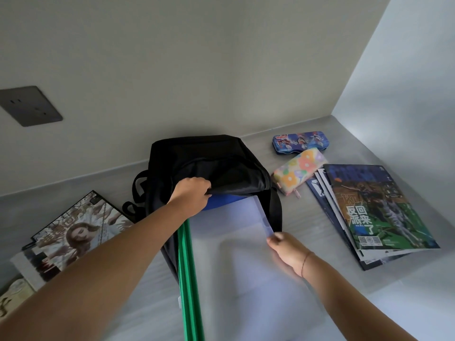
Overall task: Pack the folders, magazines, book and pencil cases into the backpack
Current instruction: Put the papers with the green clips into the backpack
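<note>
Now left hand (190,194) lifts backpack (211,163) rim — right hand (286,249) pinches folder (229,232) edge.

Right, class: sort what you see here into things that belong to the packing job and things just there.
Part of the job:
backpack
translucent folder
green folder
blue folder
magazines
book
tin pencil case
floral pencil case

Just there:
wall socket

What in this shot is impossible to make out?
Head view only:
- Inside of the black fabric backpack: dark, covered by its flap.
- Blue folder: mostly hidden under the flap and the left hand.
- Translucent plastic folder in the right hand: motion-blurred, bottom cut off.
- Lower magazines in the right-hand stack: covered by the top one.
</note>
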`<state>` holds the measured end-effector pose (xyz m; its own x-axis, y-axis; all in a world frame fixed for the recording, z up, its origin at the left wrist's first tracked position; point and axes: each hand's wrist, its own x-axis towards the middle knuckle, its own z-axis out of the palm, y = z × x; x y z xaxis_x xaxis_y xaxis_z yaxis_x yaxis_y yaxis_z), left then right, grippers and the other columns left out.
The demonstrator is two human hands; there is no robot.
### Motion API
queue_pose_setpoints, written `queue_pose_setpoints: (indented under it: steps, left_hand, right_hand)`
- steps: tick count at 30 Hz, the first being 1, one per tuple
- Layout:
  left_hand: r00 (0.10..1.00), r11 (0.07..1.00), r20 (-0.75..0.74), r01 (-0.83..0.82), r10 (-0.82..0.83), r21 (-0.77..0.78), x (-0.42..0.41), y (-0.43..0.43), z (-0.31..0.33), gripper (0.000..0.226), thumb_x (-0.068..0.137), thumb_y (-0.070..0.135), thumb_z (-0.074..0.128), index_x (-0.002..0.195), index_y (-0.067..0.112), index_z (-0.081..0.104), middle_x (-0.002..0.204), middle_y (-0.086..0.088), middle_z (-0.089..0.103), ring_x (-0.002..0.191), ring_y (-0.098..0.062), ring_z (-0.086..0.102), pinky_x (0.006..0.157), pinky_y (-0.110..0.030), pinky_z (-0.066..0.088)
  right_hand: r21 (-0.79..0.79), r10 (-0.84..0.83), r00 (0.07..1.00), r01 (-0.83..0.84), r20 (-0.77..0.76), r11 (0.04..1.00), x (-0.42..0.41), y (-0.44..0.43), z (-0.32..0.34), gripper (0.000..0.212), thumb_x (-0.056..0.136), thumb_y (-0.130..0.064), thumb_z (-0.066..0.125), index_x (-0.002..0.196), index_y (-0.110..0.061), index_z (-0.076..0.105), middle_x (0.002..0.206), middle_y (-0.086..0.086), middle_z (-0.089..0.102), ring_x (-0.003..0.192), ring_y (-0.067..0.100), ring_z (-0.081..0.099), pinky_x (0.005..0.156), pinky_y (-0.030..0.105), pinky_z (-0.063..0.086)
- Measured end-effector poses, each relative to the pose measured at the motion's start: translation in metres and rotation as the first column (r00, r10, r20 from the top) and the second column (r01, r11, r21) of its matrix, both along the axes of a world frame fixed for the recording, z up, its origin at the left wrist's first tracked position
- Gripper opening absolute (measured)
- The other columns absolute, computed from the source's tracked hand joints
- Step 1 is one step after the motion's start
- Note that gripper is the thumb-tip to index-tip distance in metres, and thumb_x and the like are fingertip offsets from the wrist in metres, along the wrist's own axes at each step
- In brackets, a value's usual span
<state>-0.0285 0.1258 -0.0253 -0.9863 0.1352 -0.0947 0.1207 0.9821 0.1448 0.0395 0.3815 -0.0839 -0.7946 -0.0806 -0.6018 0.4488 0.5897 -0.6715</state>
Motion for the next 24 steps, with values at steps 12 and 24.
queue_pose_setpoints:
  steps: [12,24]
  left_hand:
    - [1.000,0.999,-0.009,0.017,-0.017,0.036,0.001,0.002,0.004,0.015,0.091,0.026,0.053,0.095,0.016,0.064,0.092,-0.003,0.065,0.085,-0.027,0.061,0.071,-0.034,0.047]
    - [1.000,0.997,-0.016,0.006,-0.004,0.083,0.006,-0.007,-0.010,0.016,0.092,0.027,0.052,0.097,0.018,0.064,0.094,0.000,0.064,0.085,-0.024,0.061,0.073,-0.033,0.047]
  right_hand:
    - [0.091,-0.018,0.999,0.022,-0.051,0.996,-0.049,-0.029,0.009,0.031,0.097,-0.022,0.043,0.068,-0.014,0.047,0.066,0.004,0.047,0.073,0.021,0.047,0.071,0.024,0.032]
    - [-0.333,-0.285,0.936,0.342,0.209,0.879,0.038,0.007,0.053,0.018,0.090,-0.027,0.060,0.087,-0.009,0.063,0.084,0.007,0.067,0.075,0.021,0.063,0.063,0.025,0.049]
